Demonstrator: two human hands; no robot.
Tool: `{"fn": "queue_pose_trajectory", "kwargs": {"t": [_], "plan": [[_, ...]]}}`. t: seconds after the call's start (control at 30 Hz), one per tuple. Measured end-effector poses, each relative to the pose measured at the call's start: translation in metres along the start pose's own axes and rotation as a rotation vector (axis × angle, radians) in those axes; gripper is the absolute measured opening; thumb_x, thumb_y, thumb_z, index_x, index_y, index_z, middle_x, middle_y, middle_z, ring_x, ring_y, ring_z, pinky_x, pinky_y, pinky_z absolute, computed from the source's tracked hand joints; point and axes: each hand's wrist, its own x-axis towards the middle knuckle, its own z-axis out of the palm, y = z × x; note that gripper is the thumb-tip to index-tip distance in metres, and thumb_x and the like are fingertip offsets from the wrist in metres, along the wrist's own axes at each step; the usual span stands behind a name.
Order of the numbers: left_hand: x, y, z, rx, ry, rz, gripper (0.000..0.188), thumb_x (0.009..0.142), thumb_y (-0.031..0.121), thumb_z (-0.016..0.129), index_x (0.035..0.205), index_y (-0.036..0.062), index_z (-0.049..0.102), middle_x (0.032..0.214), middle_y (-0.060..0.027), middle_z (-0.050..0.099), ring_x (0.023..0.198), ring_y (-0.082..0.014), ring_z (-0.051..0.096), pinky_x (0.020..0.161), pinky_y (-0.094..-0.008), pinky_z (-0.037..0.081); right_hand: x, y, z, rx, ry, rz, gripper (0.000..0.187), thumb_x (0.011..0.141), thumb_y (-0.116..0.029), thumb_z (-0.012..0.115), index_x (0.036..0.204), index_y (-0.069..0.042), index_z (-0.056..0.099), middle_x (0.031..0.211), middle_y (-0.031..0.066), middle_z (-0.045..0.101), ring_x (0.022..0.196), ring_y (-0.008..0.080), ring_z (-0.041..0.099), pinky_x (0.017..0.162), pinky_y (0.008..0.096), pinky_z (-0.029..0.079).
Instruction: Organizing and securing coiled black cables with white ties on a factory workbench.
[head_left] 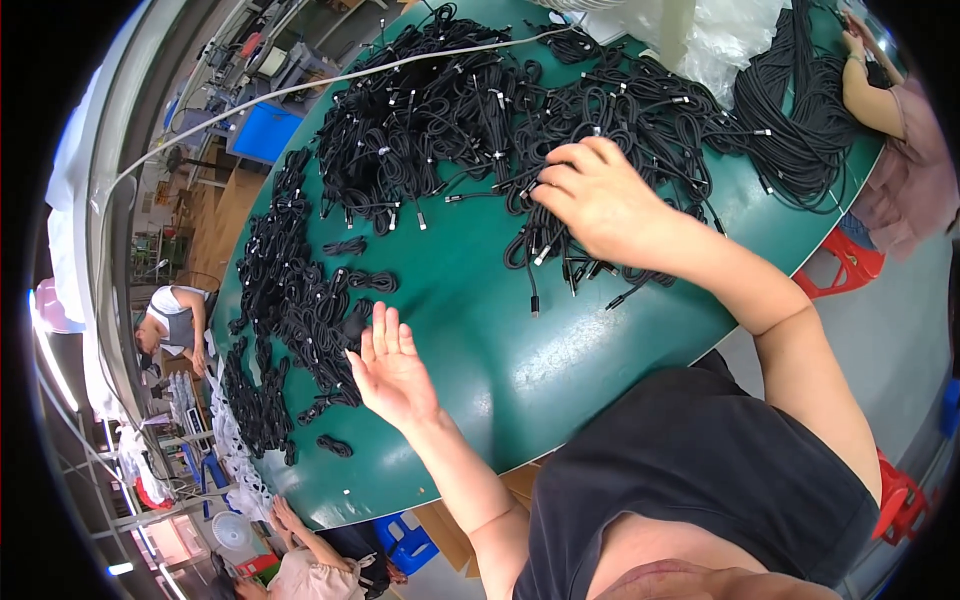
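My left hand (397, 368) is open, palm turned up and fingers stretched out, with nothing on it. Beside its fingertips lies a heap of tied black cable bundles (310, 325). Over a second pile of black coiled cables (650, 110) with metal plug ends is my right hand (600, 200), back upward. Its fingers are bent and apart; nothing shows in them, though their undersides are hidden. A cable plug (452, 198) lies to the left of the right fingertips, and several connectors hang out below that hand.
The green table (520, 350) carries further cable piles at the far side. Long cables (800, 120) and clear plastic bags (735, 45) lie far right. A pale cord (330, 82) crosses above. Co-workers sit at the far right, left and lower left. A red stool (845, 265) stands right.
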Motion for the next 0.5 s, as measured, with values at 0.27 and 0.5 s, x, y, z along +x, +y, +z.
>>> {"fn": "queue_pose_trajectory", "kwargs": {"t": [0.27,0.5], "plan": [[-0.016,-0.039,0.014,0.274,-0.217,-0.221,0.034,0.087,0.016,0.052,0.112,-0.0069,0.049,0.096,-0.0176,0.06,0.077,-0.0225,0.059,0.065,-0.0306,0.048,-0.007,0.011,-0.008,0.108,-0.121,-0.105,0.035,0.066,-0.001,0.058,0.1,-0.009,0.058,0.101,0.0048,0.054,0.11,0.0226,0.045,0.1,0.0496,0.026],[-0.05,-0.064,0.051,0.061,-0.408,-0.557,0.042,0.092,0.028,0.047,0.117,-0.0047,0.046,0.102,-0.0137,0.058,0.09,-0.0207,0.057,0.076,-0.0333,0.048,0.005,-0.042,-0.02,0.434,0.014,-0.419,0.03,0.072,-0.009,0.059,0.102,-0.008,0.058,0.115,0.0106,0.051,0.112,0.0272,0.045,0.094,0.0463,0.037]]}}
